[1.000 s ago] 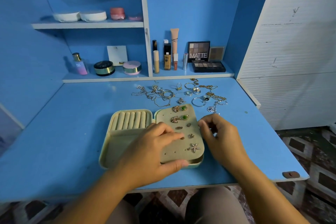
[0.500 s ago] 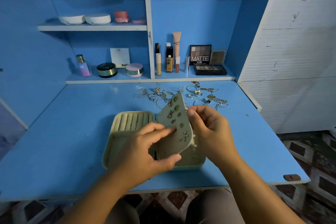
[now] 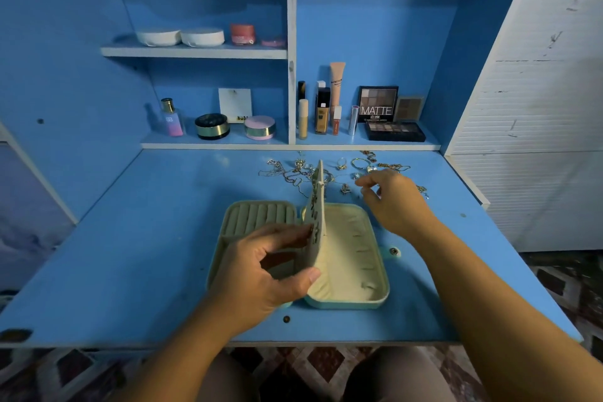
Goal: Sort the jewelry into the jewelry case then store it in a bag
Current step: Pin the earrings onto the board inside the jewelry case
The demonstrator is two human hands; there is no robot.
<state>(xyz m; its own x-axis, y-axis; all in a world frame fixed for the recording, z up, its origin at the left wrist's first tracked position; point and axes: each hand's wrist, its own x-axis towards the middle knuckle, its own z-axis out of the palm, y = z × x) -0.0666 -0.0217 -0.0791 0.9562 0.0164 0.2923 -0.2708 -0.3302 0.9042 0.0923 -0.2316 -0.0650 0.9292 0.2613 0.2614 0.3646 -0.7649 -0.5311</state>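
Right, starting with the desk (image 3: pixel 130 254): the jewelry case (image 3: pixel 355 274) lies open at the middle of it, close to the near edge, its two halves side by side. Between the halves the earring panel (image 3: pixel 319 222) stands on edge, nearly upright. Its long axis runs from the near edge toward the far edge, with the studs on the face turned left. The cream pocket of the right half is uncovered, and I see nothing lying in it.

My left hand (image 3: pixel 261 274) pinches the panel at its near end, thumb at the lower edge and fingers against the left face, propping it up. My right hand (image 3: pixel 396 206) hovers past the case's far right corner, palm down. Its fingers are loosely bent, thumb and forefinger apart, and I can make out nothing held in it.

The loose jewelry (image 3: pixel 293 173) is spread along the far edge of the desk, right of middle, just short of the shelf (image 3: pixel 326 145). There are tangled chains to the left and rings (image 3: pixel 359 162) to the right. For the pick, what matters is that the pile lies just beyond the right fingertips, while the left hand is well apart from it and occupied. I judge the right hand should take the next piece and bring it back toward the near edge, into the uncovered half.
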